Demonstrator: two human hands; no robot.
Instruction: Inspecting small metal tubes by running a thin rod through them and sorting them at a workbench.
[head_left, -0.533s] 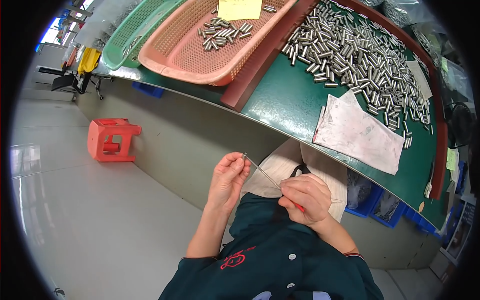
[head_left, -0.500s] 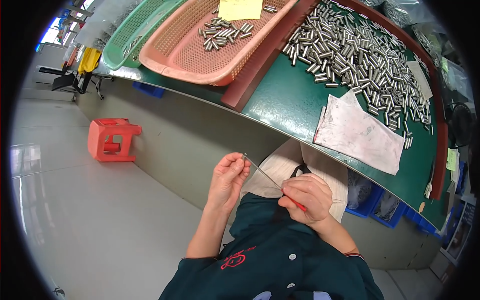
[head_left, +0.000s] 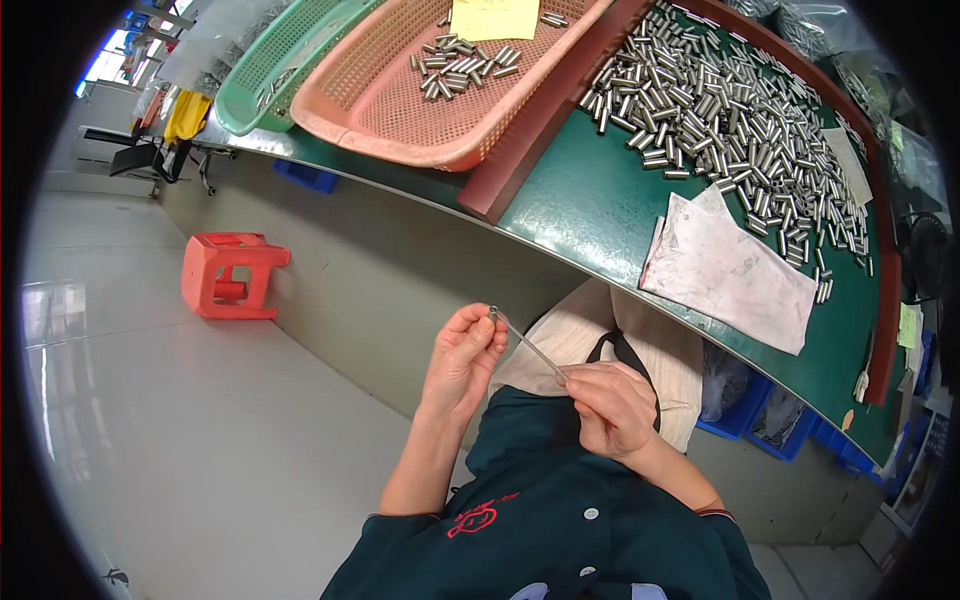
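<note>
A thin metal rod (head_left: 527, 343) is held between 2 hands above the lap, below the near edge of the tabletop (head_left: 590, 205). Its upper end is pinched in the closed grip of the left hand (head_left: 463, 352), between thumb and fingertips, where a small metal piece appears to sit on the tip (too small to tell more). The lower end is enclosed in the closed grip of the right hand (head_left: 612, 408), the fingers curled around it, so that the rod slopes down from left to right.

Behind the hands, a pale cloth (head_left: 600, 345) is spread over the lap, crossed by a dark strap. On the green tabletop, a crumpled white sheet (head_left: 730, 272) is laid near the front edge, and many short metal cylinders (head_left: 730, 110) are scattered beyond it. To the left, past a dark red rail, a pink basket (head_left: 400, 100) holding a few cylinders and a yellow paper is set, with a green basket (head_left: 275, 65) beside it. On the floor, a red plastic stool (head_left: 228, 275) is seen.
</note>
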